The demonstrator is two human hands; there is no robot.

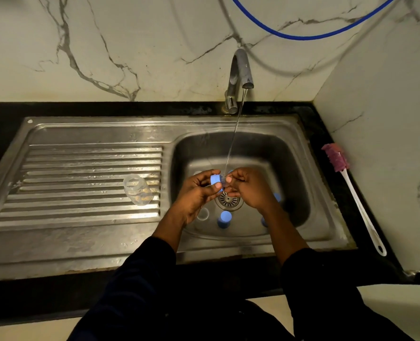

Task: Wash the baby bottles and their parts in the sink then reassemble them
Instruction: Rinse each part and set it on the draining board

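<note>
Blue bottle collar (215, 179) | left hand (196, 194) grips it | right hand (249, 190) pinches clear teat (225, 184) | tap stream (233, 139) lands between hands: rinsing

White marble wall (154, 33) veined in grey; thin blue hose (299, 36); grey steel sink (81, 252) with ribbed drainboard; black stone surface (2, 134); pale blue plastic ring (215, 179) and clear teat (225, 183); clear plastic bottle (138, 189); long brush (336, 157), pink head, white handle; pale blue caps (225, 219).

A home kitchen: a steel sink (240, 153) with ribbed drainboard (86, 183), a tap (239, 77), a black surface (2, 119) and marble-look walls (105, 45).
</note>
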